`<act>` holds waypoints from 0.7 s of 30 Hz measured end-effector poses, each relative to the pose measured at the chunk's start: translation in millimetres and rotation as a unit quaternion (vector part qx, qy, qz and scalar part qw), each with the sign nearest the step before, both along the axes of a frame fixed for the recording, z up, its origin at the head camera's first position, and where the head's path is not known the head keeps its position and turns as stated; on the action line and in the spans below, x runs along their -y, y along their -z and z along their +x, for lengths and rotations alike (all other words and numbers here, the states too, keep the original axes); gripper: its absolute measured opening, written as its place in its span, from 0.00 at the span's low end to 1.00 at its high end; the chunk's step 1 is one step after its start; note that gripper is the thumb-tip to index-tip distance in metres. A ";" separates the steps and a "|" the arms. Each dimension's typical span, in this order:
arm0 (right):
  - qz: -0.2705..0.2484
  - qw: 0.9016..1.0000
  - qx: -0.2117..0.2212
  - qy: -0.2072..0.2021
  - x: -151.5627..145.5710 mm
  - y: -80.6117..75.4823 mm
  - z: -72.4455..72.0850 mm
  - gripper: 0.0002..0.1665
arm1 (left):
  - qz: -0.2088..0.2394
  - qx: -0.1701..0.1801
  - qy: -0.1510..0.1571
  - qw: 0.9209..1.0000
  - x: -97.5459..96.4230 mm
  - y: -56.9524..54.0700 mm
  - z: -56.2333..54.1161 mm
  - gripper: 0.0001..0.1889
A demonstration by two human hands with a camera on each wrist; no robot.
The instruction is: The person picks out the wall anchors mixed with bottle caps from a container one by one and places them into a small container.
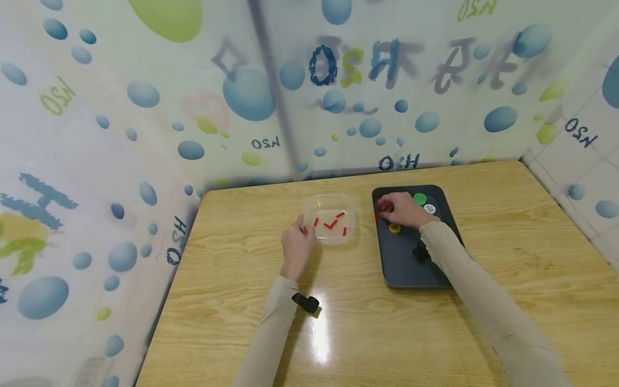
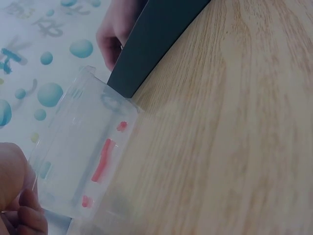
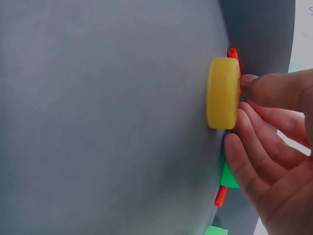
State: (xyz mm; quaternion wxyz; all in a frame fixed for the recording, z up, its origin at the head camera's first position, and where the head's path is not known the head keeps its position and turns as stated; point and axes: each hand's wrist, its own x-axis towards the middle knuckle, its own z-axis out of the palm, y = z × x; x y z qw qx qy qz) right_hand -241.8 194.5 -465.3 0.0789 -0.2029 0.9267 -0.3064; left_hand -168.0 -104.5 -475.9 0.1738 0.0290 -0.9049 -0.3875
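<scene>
Thumb and fingers of my left hand (image 1: 297, 244) pinch the near left side of a clear plastic container (image 1: 330, 240). Several short red sticks (image 1: 340, 214) lie scattered on its bottom. My right hand (image 1: 406, 208) reaches over the left side of a dark tray (image 1: 411, 277), fingers bent towards red sticks (image 1: 377, 216) along its edge. In the right wrist view, the thumb tip touches a red stick (image 3: 233, 52), partly hidden behind a yellow cap (image 3: 222, 93). Whether the fingers pinch that stick is unclear.
A green cap (image 1: 419, 198) and a white cap (image 1: 430, 208) lie at the tray's far end, beyond my right hand. Container and tray stand side by side on a wooden table (image 1: 232, 252). A patterned curtain (image 1: 300, 91) hangs behind the table.
</scene>
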 end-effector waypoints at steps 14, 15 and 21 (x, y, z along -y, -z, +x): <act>0.004 0.999 -0.022 -0.030 2.0 0.3 -0.5 0.18 | 0.008 0.002 0.006 1.000 -0.6 -0.4 0.1 0.25; 0.005 0.999 -0.022 -0.030 2.1 0.5 -0.7 0.18 | 0.009 0.002 0.006 1.000 -0.7 -0.7 0.2 0.25; 0.019 1.000 -0.010 -0.017 2.7 4.7 -3.2 0.18 | 0.012 0.012 0.009 1.000 -0.8 -0.8 0.3 0.25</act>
